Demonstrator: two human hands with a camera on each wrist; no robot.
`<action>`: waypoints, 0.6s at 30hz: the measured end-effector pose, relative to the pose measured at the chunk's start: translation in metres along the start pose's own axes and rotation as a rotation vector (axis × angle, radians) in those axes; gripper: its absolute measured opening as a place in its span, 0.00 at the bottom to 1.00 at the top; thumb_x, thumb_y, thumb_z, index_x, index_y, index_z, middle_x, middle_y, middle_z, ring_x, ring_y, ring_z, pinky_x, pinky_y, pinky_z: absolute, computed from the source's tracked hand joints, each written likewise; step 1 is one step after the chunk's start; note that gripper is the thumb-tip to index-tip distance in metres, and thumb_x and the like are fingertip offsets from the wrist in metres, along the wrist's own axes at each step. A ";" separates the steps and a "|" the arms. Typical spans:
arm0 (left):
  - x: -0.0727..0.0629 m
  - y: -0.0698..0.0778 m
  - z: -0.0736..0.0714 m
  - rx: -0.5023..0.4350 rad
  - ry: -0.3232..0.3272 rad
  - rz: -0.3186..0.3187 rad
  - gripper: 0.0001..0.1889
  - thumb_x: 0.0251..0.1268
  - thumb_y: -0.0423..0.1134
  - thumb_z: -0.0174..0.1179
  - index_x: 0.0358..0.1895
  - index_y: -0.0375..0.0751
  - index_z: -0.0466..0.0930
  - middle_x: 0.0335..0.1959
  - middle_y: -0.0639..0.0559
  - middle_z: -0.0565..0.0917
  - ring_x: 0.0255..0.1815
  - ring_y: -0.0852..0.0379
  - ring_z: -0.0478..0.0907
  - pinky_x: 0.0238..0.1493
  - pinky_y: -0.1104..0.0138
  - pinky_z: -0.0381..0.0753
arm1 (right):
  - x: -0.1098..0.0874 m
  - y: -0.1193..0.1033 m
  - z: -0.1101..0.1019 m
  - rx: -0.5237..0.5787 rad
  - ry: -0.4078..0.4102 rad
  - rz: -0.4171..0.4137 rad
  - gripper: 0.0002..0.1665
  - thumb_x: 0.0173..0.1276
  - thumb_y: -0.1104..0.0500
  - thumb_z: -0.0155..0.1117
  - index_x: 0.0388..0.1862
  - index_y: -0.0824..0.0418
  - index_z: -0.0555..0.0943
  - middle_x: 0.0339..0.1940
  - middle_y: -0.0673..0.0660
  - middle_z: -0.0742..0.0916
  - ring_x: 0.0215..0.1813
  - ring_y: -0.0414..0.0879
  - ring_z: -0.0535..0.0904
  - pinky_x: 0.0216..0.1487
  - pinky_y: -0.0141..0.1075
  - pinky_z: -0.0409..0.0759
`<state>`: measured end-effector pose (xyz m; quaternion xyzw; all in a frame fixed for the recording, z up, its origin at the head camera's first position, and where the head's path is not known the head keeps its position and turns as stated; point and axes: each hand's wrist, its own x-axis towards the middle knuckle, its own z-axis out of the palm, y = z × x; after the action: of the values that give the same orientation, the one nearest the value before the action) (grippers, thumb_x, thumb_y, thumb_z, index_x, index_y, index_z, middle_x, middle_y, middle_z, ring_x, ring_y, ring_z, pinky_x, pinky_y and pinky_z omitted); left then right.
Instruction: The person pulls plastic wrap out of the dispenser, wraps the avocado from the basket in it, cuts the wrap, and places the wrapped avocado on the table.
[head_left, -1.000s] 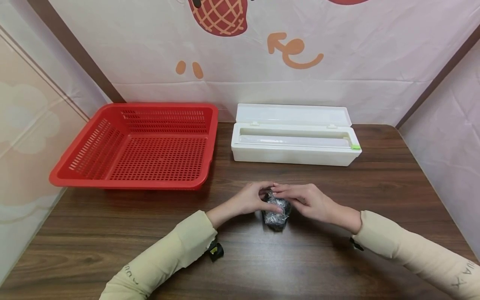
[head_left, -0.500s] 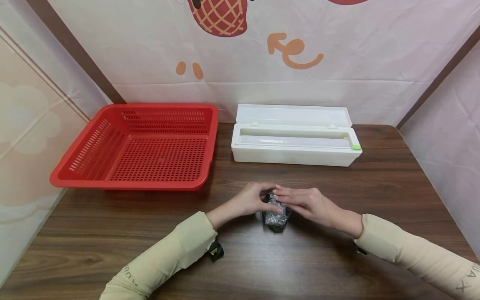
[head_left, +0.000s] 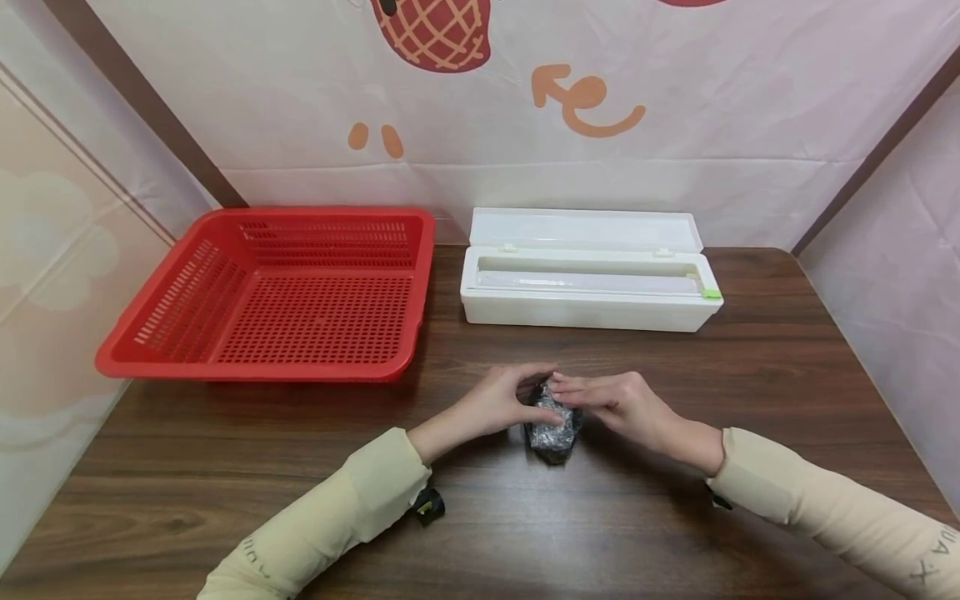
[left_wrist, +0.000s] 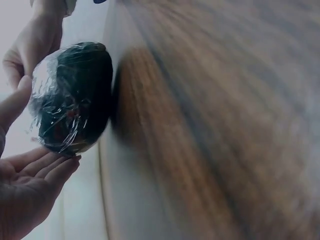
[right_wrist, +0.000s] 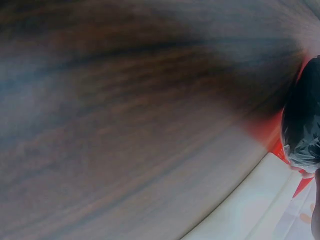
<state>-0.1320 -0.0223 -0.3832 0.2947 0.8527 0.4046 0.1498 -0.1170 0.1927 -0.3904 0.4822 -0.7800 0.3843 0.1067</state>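
Observation:
A dark, rounded, oblong thing wrapped in clear cling film (head_left: 552, 435) lies on the wooden table between my hands. In the left wrist view, the dark wrapped thing (left_wrist: 80, 100) shows crinkled, shiny film on its upper side. My left hand (head_left: 498, 402) holds it from the left, thumb over the top and fingers at the far end. The right hand (head_left: 626, 406) lays its extended fingertips on the film at the upper right. At the right edge of the right wrist view, the wrapped thing (right_wrist: 302, 115) is partly cut off.
A red perforated basket (head_left: 318, 368) stands at the back left. Behind my hands is a long white cling film box (head_left: 588, 312), lid raised, with a roll of film (head_left: 588, 282) inside and a green slider (head_left: 711, 293) at its right end. Printed cloth hangs behind the table.
The right hand's fingers have shifted slightly over the film at the thing's upper right. My left hand keeps its hold, and the wrapped thing stays nearly in place.

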 end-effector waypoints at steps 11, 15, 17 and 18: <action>-0.014 0.006 -0.002 0.238 0.010 0.195 0.27 0.58 0.43 0.61 0.59 0.35 0.70 0.56 0.43 0.75 0.57 0.53 0.72 0.59 0.65 0.68 | 0.001 -0.002 -0.002 0.027 0.094 0.003 0.16 0.45 0.80 0.64 0.33 0.66 0.85 0.37 0.59 0.86 0.43 0.53 0.82 0.50 0.27 0.74; -0.019 0.009 -0.001 0.271 0.006 0.201 0.27 0.61 0.42 0.58 0.61 0.32 0.67 0.59 0.40 0.72 0.59 0.51 0.70 0.59 0.64 0.67 | 0.001 -0.005 0.000 -0.063 0.121 -0.038 0.06 0.59 0.66 0.63 0.33 0.66 0.85 0.36 0.60 0.86 0.41 0.51 0.83 0.48 0.27 0.75; -0.021 0.010 -0.001 0.293 -0.005 0.199 0.27 0.64 0.42 0.55 0.62 0.31 0.65 0.61 0.39 0.69 0.60 0.49 0.69 0.60 0.62 0.66 | 0.001 -0.006 0.002 -0.118 0.125 -0.069 0.13 0.66 0.60 0.57 0.33 0.66 0.85 0.36 0.60 0.86 0.40 0.50 0.83 0.47 0.28 0.76; -0.022 0.010 -0.001 0.301 -0.011 0.200 0.27 0.65 0.42 0.54 0.63 0.30 0.64 0.62 0.38 0.68 0.61 0.49 0.68 0.60 0.62 0.66 | 0.001 -0.006 0.003 -0.144 0.120 -0.083 0.16 0.68 0.57 0.54 0.34 0.67 0.85 0.37 0.61 0.86 0.41 0.50 0.83 0.47 0.29 0.76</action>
<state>-0.1117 -0.0313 -0.3746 0.3993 0.8692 0.2836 0.0677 -0.1118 0.1890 -0.3889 0.4814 -0.7772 0.3506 0.2034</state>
